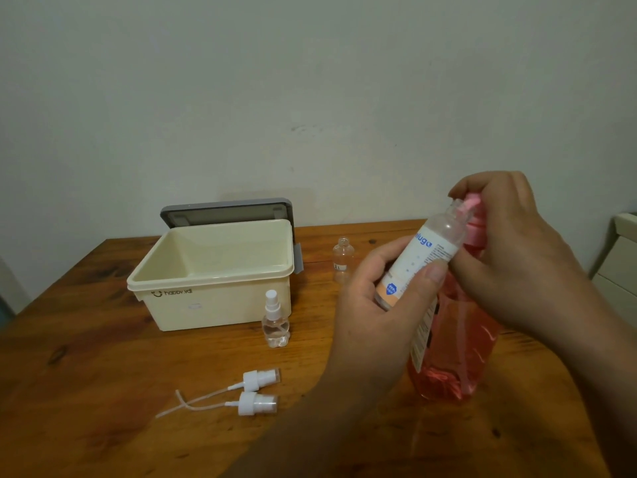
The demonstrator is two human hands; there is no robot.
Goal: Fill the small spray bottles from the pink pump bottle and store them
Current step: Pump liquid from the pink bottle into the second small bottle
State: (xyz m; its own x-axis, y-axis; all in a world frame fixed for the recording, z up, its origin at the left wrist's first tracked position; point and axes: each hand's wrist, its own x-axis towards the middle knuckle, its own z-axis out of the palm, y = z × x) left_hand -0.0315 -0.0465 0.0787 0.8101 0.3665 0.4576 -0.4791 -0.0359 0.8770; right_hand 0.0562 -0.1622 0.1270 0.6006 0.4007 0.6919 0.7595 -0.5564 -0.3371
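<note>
My left hand (pixel 375 305) grips a small clear bottle with a white label (pixel 422 255), tilted with its open neck against the nozzle of the pink pump bottle (pixel 455 346). My right hand (pixel 510 250) curls over the pink pump head (pixel 470 201). The pink bottle stands on the table at the right, full of pink liquid. A small capped spray bottle (pixel 274 320) stands in front of the cream box. An uncapped clear small bottle (pixel 343 258) stands further back. Two white spray caps with tubes (pixel 256 391) lie on the table.
An open cream storage box (pixel 213 298) sits at the back left of the wooden table (pixel 86 374), its grey lid (pixel 227 210) leaning against the wall behind. A pale cabinet (pixel 620 257) stands past the table's right edge.
</note>
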